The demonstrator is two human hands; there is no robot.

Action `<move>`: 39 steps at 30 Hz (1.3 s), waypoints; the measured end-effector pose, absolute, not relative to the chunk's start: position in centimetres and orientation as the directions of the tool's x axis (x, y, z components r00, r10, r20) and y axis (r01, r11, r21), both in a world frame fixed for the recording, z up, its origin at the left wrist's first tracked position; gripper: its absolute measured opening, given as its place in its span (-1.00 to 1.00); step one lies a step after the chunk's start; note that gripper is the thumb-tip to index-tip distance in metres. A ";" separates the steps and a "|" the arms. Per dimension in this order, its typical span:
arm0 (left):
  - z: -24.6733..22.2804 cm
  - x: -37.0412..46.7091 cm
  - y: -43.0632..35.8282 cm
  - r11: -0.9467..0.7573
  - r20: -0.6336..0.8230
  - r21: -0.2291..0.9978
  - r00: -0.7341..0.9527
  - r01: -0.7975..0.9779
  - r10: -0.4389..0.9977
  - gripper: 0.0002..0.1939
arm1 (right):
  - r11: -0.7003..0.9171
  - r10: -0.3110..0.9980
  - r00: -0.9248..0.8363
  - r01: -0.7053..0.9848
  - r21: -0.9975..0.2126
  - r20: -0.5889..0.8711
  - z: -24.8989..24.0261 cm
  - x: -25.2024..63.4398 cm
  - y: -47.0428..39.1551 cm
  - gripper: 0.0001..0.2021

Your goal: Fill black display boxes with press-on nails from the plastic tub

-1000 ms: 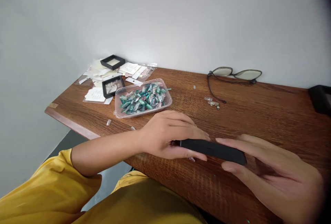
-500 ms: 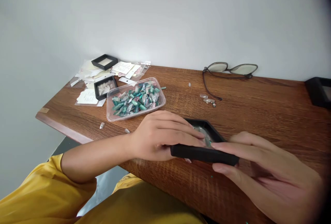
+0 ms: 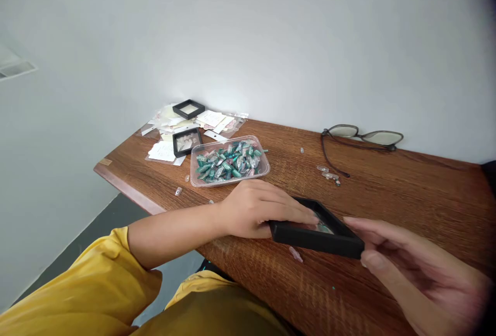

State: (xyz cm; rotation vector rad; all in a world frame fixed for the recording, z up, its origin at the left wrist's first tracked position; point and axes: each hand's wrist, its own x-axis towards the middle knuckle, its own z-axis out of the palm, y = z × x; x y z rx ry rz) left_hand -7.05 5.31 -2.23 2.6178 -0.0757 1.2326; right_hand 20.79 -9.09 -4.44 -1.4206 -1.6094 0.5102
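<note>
My left hand (image 3: 258, 209) is closed over the left side of a black square display frame (image 3: 318, 240), its fingers reaching across the clear window in the middle. Greenish, shiny pieces show in part under that window; the fingers cover the rest. At the frame's right corner is my right hand (image 3: 418, 269), thumb and fingers apart, at or barely touching the edge. A pinkish clear false nail (image 3: 296, 254) lies on the wood just below the frame. Beyond my left hand stands a clear plastic tub (image 3: 197, 182) heaped with green, pink and silvery false nails.
Two more black frames, one empty-looking (image 3: 188, 109) and one with pale pieces (image 3: 186, 142), lie among white cards (image 3: 163, 151) at the back left. Eyeglasses (image 3: 360, 137) rest by the wall. Loose nails (image 3: 327, 174) are scattered on the wooden table (image 3: 406, 191).
My right hand has drawn back from the frame's window to its right corner, its fingers opening. The left hand stays on the frame. The view has shifted, so everything appears lower and further right.
</note>
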 end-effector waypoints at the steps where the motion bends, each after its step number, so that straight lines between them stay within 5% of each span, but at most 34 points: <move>1: -2.3 -7.2 5.4 -0.970 0.769 0.189 0.638 -0.153 0.049 -0.67 | 0.257 0.932 0.078 0.547 -0.797 0.353 -4.5 21.1 -8.9 -0.71; 6: -2.1 -7.6 5.6 -0.982 0.776 0.104 0.630 -0.155 -0.018 -0.62 | 0.340 0.898 0.149 0.360 -0.869 0.413 -4.1 22.2 -7.8 -0.72; 13: 1.3 -10.2 4.9 -0.993 0.878 -0.118 0.465 -0.019 -0.113 -0.77 | 0.268 0.894 0.231 0.412 -0.871 0.384 -4.0 22.9 -7.4 -0.73; 17: 3.6 -15.0 7.2 -0.962 0.936 -0.089 0.352 0.257 0.007 -0.70 | 0.220 0.899 0.268 0.408 -0.886 0.347 -3.9 22.7 -7.2 -0.72; 20: 5.2 -19.7 11.0 -0.821 0.938 0.084 0.234 0.564 0.257 -0.74 | 0.195 0.916 0.271 0.344 -0.919 0.296 -3.4 22.3 -6.9 -0.61; 23: 6.4 -23.5 15.1 -0.559 0.835 0.245 0.120 0.792 0.536 -0.74 | 0.169 0.931 0.268 0.287 -0.943 0.249 -2.9 21.9 -6.7 -0.53; 28: 6.4 -26.3 19.4 -0.221 0.535 0.285 0.036 0.933 0.844 -0.55 | 0.142 0.943 0.255 0.274 -0.951 0.214 -3.1 22.3 -6.3 -0.45; 32: 5.5 -26.6 20.6 -0.079 0.313 0.242 -0.001 0.967 0.950 -0.55 | 0.123 0.959 0.214 0.287 -0.950 0.188 -3.6 23.2 -5.8 -0.29; 39: 6.0 -25.5 21.0 -0.111 0.116 0.168 0.092 0.980 0.989 -0.55 | 0.034 0.981 0.173 0.288 -0.957 0.087 -6.0 24.8 -4.9 -0.17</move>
